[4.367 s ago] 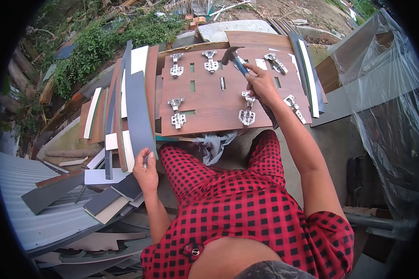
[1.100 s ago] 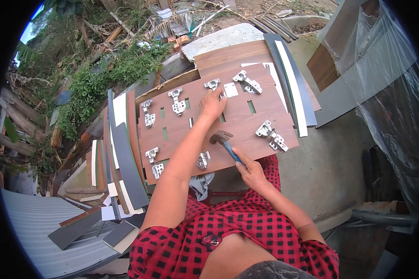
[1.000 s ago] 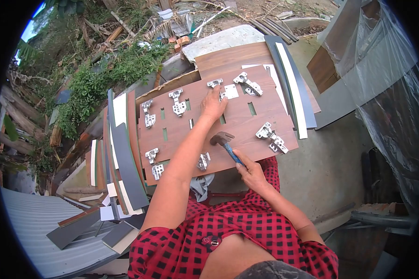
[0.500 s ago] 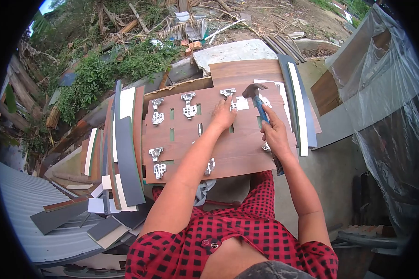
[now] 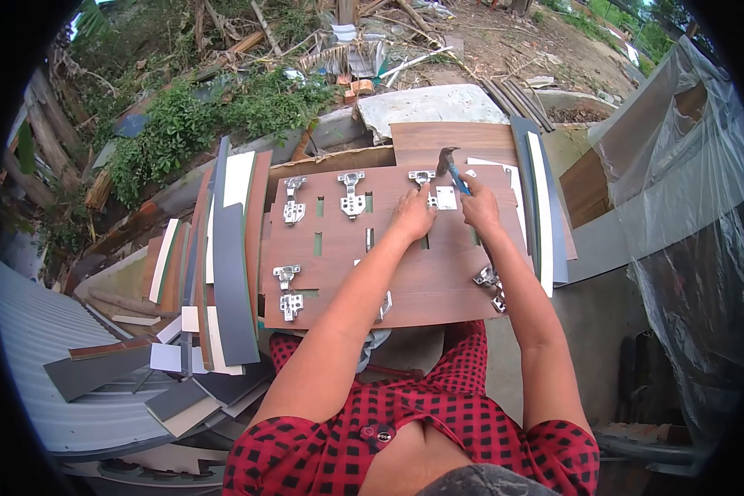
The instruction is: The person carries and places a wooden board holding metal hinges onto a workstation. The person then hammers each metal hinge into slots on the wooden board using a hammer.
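My right hand (image 5: 480, 205) is wrapped around the blue handle of a claw hammer (image 5: 458, 177). The hammer's dark head is up beside a metal cabinet hinge (image 5: 422, 177) on the brown wooden board (image 5: 339, 248). My left hand (image 5: 414, 215) has its fingers at the lower part of that hinge, hiding some of it. More silver hinges lie on the board: one at the top left (image 5: 293, 201), one at the top middle (image 5: 352, 196), one at the lower left (image 5: 288, 291) and one at the lower right (image 5: 489, 285), partly behind my right forearm. A white square (image 5: 446, 198) sits between my hands.
Slots are cut through the board. Stacked panel strips stand on the left (image 5: 238, 281) and right (image 5: 541, 211). Offcuts (image 5: 99, 368) lie at the lower left, on corrugated sheet (image 5: 33, 331). Clear plastic sheeting (image 5: 678, 248) hangs at right. Plants and debris lie beyond.
The hammer and my right hand have moved left relative to the board, bringing the head closer to the hinge under my left hand. The lower-right hinge shows more. The whole view has shifted slightly.
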Motion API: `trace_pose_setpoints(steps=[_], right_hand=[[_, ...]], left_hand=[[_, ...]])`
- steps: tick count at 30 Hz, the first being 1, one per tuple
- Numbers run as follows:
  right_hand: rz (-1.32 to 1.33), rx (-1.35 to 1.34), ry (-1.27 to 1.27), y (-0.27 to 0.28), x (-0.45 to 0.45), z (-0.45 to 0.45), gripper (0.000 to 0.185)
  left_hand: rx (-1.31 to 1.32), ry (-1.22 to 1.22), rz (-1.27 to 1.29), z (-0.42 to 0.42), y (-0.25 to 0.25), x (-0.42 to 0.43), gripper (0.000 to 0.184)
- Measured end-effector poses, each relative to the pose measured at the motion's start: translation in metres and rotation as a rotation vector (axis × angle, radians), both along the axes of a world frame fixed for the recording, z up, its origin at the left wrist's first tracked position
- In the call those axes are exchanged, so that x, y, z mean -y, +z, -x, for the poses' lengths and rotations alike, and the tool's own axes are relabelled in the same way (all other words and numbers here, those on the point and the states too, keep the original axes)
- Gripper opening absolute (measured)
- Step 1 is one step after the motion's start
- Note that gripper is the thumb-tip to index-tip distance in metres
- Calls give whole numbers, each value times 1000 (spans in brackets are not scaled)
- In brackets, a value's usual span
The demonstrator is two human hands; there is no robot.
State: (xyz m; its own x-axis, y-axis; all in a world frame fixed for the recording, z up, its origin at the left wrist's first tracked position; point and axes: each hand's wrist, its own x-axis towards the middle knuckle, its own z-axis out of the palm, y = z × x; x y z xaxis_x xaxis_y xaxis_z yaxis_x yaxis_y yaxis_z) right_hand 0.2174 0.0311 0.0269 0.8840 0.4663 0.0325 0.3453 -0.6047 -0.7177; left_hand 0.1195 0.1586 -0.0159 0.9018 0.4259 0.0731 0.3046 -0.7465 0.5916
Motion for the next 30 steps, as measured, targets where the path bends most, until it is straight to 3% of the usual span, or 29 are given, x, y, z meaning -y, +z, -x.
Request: trace_pose_setpoints(steps=[7,10,13,15,17,24,27,29,30], right_hand=[[34,49,3,-13,-5,-5,42],[48,215,65,-17,-11,-9,47],[-79,292,99,0,-19,6,46],[-264,14,157,19,-26,23,44],[-253,-43,209,28,-30,31,44],[177,-202,270,38,-43,32,45],[4,-69,286,25,-45,25,45],[-102,-246,179,45,-46,30,44],[-113,-81,168,27,-50,16,45]], left_hand=[[-35,2,5,-1,3,4,62],[-58,11,-5,0,7,6,62],[-36,34,6,1,10,9,57],[-32,27,10,2,9,9,54],[-23,23,9,2,11,7,52],[-101,-22,59,-3,4,2,43],[-68,-4,35,-2,7,4,45],[-45,10,32,2,9,7,47],[-11,30,19,3,10,9,49]])
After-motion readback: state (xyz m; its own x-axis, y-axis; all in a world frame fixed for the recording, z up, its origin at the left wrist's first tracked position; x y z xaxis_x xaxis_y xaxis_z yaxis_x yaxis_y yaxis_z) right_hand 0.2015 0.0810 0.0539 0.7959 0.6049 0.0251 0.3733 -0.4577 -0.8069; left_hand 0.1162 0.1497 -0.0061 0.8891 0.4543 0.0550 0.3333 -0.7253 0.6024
